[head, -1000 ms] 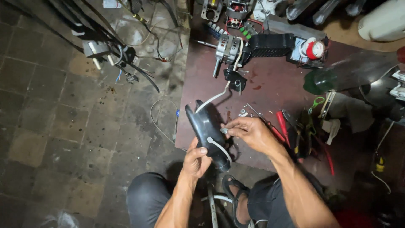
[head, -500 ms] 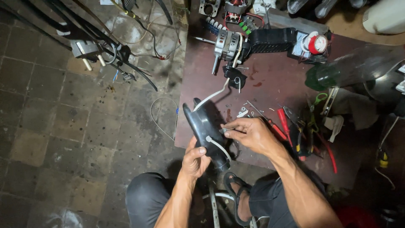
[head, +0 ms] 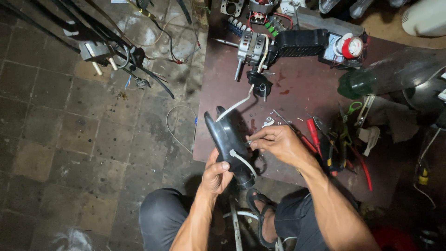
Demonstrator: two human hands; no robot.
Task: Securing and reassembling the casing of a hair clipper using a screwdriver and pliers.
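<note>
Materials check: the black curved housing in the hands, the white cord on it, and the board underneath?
Black curved housing: looks like moulded plastic, smooth with a dull sheen along its rim. White cord: flexible, likely plastic-sheathed cable, since it bends across the housing. Reddish-brown board: flat matte sheet with scuffs and stains, possibly laminated wood; can't tell for sure.

One black housing (head: pixel 227 139), two hands (head: pixel 278 142)

Bare board (head: pixel 297 100) beyond hands; pliers (head: pixel 325 139) crowd right; cables (head: pixel 139 65) probably snag left.
</note>
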